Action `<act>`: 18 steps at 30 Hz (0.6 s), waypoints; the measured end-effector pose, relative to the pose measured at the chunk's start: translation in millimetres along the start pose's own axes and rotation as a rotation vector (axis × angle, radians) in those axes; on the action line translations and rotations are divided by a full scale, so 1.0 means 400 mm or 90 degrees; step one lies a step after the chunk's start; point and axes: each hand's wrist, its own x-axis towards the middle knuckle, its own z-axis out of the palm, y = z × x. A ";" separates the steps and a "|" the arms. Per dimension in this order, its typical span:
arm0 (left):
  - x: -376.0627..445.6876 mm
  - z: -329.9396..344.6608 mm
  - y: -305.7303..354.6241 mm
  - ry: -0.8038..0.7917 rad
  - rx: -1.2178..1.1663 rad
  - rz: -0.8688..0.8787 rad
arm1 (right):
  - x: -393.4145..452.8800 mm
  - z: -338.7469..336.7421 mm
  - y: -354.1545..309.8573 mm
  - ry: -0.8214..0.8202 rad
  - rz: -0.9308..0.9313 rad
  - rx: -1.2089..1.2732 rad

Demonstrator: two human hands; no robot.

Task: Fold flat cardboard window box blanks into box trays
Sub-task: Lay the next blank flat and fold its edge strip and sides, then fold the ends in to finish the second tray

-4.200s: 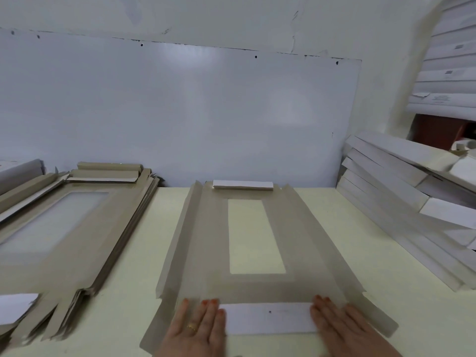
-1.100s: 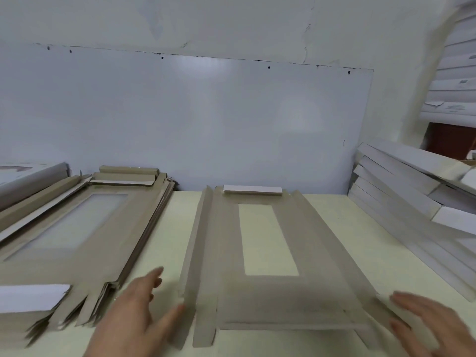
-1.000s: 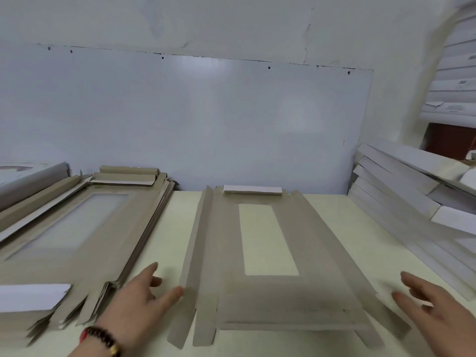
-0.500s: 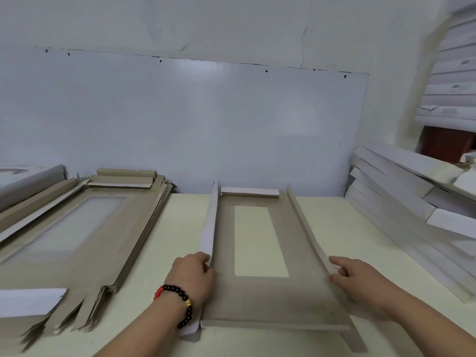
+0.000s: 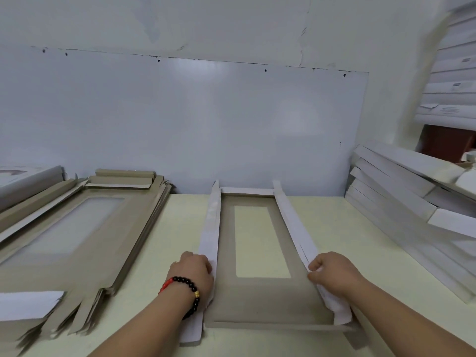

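Observation:
A brown cardboard window box blank (image 5: 260,300) lies lengthwise on the pale yellow table, its rectangular window showing the table through it. Both long side panels stand raised, white sides outward. My left hand (image 5: 194,270) grips the left side panel (image 5: 211,233) near its front end. My right hand (image 5: 332,275) grips the right side panel (image 5: 293,228) at the same spot. The far end flap (image 5: 247,191) is folded up against the wall board. The near end flap lies flat at the front.
A stack of flat brown blanks (image 5: 77,235) fills the table's left side. Folded white boxes (image 5: 401,202) lean in a pile at the right, and more sit on a shelf (image 5: 453,99) above. A white wall board (image 5: 180,119) closes the back.
Both hands left the near end flap, moved out to the blank's long edges and lifted the two side panels upright. The panels stand steeper now than half a second ago.

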 end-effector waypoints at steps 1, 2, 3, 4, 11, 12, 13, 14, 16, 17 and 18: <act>0.003 -0.004 -0.002 -0.004 -0.015 -0.006 | -0.001 0.007 0.000 0.008 -0.002 0.003; 0.006 -0.008 -0.004 -0.011 -0.022 -0.010 | -0.003 0.012 -0.001 0.014 -0.006 0.005; 0.011 -0.011 -0.005 -0.018 -0.023 -0.011 | -0.003 0.016 0.000 0.019 -0.013 0.004; 0.015 -0.013 -0.005 -0.023 -0.023 -0.012 | -0.001 0.019 0.000 0.023 -0.021 -0.002; 0.012 -0.007 0.006 0.026 -0.059 0.031 | -0.005 0.019 -0.001 0.063 -0.072 -0.086; 0.005 -0.003 0.009 0.050 -0.036 0.051 | -0.010 0.017 -0.004 0.072 -0.080 -0.100; -0.002 0.002 0.011 0.074 -0.015 0.080 | -0.014 0.015 -0.006 0.083 -0.097 -0.121; -0.009 0.005 0.013 0.090 0.005 0.116 | -0.019 0.013 -0.009 0.089 -0.122 -0.142; -0.019 0.003 0.012 0.100 0.062 0.178 | -0.031 0.008 -0.009 0.077 -0.190 -0.184; -0.020 0.001 0.009 0.095 0.091 0.204 | -0.037 0.003 -0.006 0.056 -0.230 -0.212; -0.020 -0.003 0.007 0.078 0.124 0.221 | -0.046 -0.004 -0.001 0.025 -0.266 -0.240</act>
